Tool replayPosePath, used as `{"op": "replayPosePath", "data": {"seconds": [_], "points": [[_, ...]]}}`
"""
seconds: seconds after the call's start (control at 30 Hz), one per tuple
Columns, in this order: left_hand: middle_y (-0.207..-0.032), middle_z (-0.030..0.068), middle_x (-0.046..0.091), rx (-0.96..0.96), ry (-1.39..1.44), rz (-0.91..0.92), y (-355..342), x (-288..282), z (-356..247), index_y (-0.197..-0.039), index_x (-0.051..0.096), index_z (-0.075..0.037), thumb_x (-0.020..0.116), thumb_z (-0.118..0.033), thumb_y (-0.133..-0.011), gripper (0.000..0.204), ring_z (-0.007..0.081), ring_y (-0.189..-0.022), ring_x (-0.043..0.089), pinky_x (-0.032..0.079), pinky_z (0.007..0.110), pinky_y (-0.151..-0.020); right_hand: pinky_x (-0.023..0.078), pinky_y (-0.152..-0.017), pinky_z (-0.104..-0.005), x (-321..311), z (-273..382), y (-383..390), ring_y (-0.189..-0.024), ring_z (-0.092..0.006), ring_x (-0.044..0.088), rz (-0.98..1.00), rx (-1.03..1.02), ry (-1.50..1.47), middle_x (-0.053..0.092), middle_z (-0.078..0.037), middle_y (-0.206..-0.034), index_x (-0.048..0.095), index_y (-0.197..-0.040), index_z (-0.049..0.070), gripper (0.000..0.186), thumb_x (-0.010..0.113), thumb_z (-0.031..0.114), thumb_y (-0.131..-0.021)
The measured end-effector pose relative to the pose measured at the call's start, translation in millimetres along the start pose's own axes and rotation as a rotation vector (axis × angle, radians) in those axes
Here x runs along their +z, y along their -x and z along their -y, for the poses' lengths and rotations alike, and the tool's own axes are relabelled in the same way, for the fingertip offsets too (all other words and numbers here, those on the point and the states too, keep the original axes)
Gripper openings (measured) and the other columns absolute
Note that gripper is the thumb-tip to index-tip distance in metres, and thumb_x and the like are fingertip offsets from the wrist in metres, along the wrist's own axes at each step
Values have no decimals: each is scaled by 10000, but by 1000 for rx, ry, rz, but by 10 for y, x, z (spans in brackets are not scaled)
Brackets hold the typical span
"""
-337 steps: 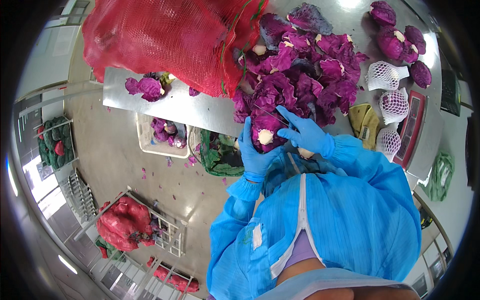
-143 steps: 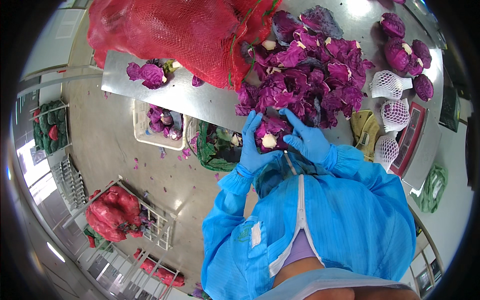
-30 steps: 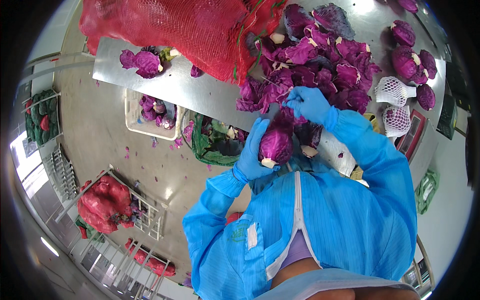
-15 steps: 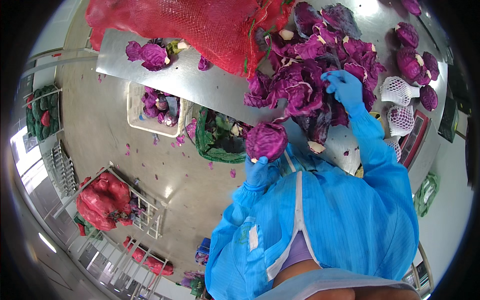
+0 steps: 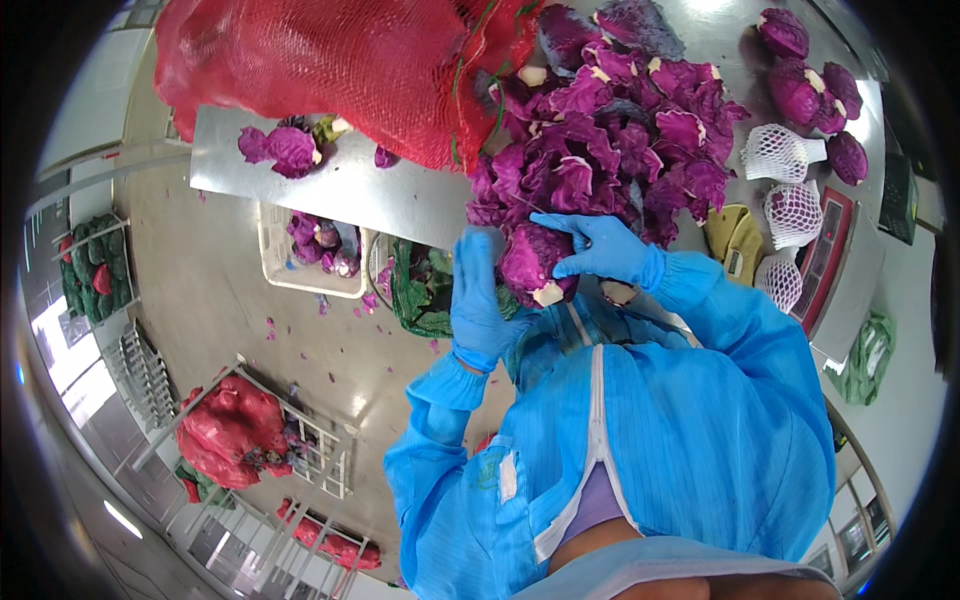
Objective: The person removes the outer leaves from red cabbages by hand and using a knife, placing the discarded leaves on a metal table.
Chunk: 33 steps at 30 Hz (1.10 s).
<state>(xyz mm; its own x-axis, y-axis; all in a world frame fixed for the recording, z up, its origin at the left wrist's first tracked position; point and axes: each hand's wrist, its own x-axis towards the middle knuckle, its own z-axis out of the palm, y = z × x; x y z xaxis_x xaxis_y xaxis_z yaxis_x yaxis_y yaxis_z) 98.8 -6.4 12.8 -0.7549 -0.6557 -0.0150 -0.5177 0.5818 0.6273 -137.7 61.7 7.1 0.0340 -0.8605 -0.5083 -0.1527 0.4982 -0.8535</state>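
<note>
A red cabbage head (image 5: pixel 532 262) is in front of my chest at the near edge of the metal table, its pale cut stem toward me. My right hand (image 5: pixel 605 248), in a blue glove, grips it from the right with thumb and fingers. On the cabbage's left, my gloved left hand (image 5: pixel 476 300) has its fingers stretched out and pointing away from me; whether it touches the head I cannot tell. Just beyond both hands lies a heap of loose purple cabbage leaves (image 5: pixel 610 140). A pale-ended piece (image 5: pixel 618 292) shows below my right hand.
A full red mesh sack (image 5: pixel 330 75) lies on the table (image 5: pixel 400 190) at far left. Several cabbage heads (image 5: pixel 797 92), white foam nets (image 5: pixel 795 213) and a red-framed device (image 5: pixel 830 260) stand at right. Below the table edge are a white crate (image 5: pixel 270 250) and a green mesh bag (image 5: pixel 408 290).
My right hand has come back from the leaf heap onto the cabbage. My left hand has let go from underneath and opened out at its left side. The cabbage has turned, its stem end showing more.
</note>
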Motion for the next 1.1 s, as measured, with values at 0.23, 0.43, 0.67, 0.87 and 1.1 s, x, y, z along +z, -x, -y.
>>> {"op": "replayPosePath", "data": {"seconds": [0.23, 0.43, 0.67, 0.87, 1.1], "points": [[-1475, 209, 331, -85, 439, -161, -313, 416, -289, -1512, 181, -62, 919, -224, -561, 1215, 379, -1337, 385, 377, 418, -1081, 455, -644, -302, -191, 116, 96, -658, -147, 496, -261, -55, -21, 532, -65, -752, 405, -1459, 147, 778, 737, 436, -818], [-1492, 214, 291, -204, 270, -233, -307, 610, -541, -1480, 270, -75, 935, -235, -520, 1179, 388, -1368, 314, 289, 467, -1128, 432, -474, -419, 269, -190, 730, -497, -307, 589, -330, 4, 112, 570, -191, -592, 111, -1547, 205, 720, 399, 543, -981], [-1526, 199, 255, -244, 475, -351, -231, 856, -468, -1475, 261, -51, 923, -181, -537, 1156, 386, -1411, 257, 234, 476, -1157, 415, -460, -468, 322, -243, 601, -488, -358, 575, -312, -17, 170, 578, -228, -596, 81, -1550, 187, 714, 344, 548, -993], [-1511, 214, 271, -268, 509, -408, -215, 886, -505, -1465, 257, -32, 895, -121, -559, 1111, 398, -1398, 275, 250, 487, -1145, 425, -453, -452, 278, -46, 533, -492, -349, 585, -312, 88, 388, 594, -191, -597, 206, -1533, 187, 648, 341, 531, -1000], [-1504, 219, 273, -222, 389, -440, -266, 875, -514, -1474, 231, -29, 898, -137, -583, 1117, 407, -1392, 276, 252, 497, -1141, 439, -455, -437, 219, -94, 421, -508, -339, 599, -353, 74, 421, 608, -173, -611, 330, -1492, 185, 613, 365, 536, -991]]}}
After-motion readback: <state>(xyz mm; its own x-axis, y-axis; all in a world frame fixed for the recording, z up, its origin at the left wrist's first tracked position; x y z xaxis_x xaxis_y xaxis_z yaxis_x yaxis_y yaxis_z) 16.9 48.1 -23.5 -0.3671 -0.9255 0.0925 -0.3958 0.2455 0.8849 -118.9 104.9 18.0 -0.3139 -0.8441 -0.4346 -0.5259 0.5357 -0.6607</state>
